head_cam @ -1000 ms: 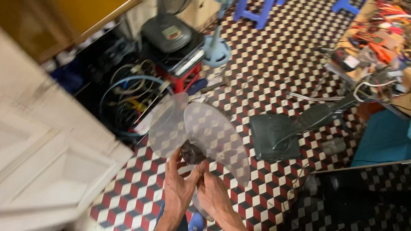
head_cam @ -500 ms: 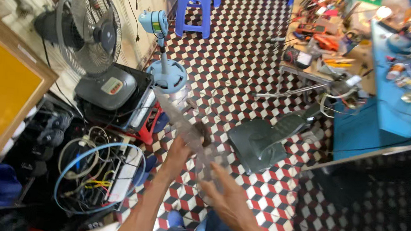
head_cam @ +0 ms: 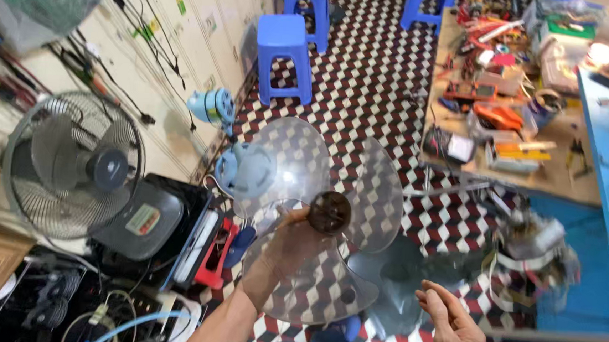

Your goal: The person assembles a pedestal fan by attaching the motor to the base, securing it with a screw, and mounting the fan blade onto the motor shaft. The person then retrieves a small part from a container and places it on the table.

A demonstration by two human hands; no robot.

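Observation:
A clear plastic fan blade [head_cam: 298, 163] with three lobes and a dark brown hub [head_cam: 329, 212] is held up in the middle of the head view. My left hand [head_cam: 286, 242] grips it at the hub, seen partly through the lower lobe. My right hand [head_cam: 452, 333] hangs free at the lower right, palm up, fingers loosely curled, holding nothing. Behind the blade stands a light blue fan motor [head_cam: 211, 107] on a round base, without blade or guard.
A grey fan with a wire guard [head_cam: 73, 163] stands at left against the wall, above a tangle of cables and boxes [head_cam: 95, 299]. Blue plastic stools [head_cam: 285, 55] stand on the checkered floor. A cluttered workbench [head_cam: 509, 107] with tools fills the right. A dark fan base [head_cam: 412, 271] lies below.
The camera view has swung left and up. My left hand has raised the blade and holds it alone; my right hand has let go and dropped away to the right.

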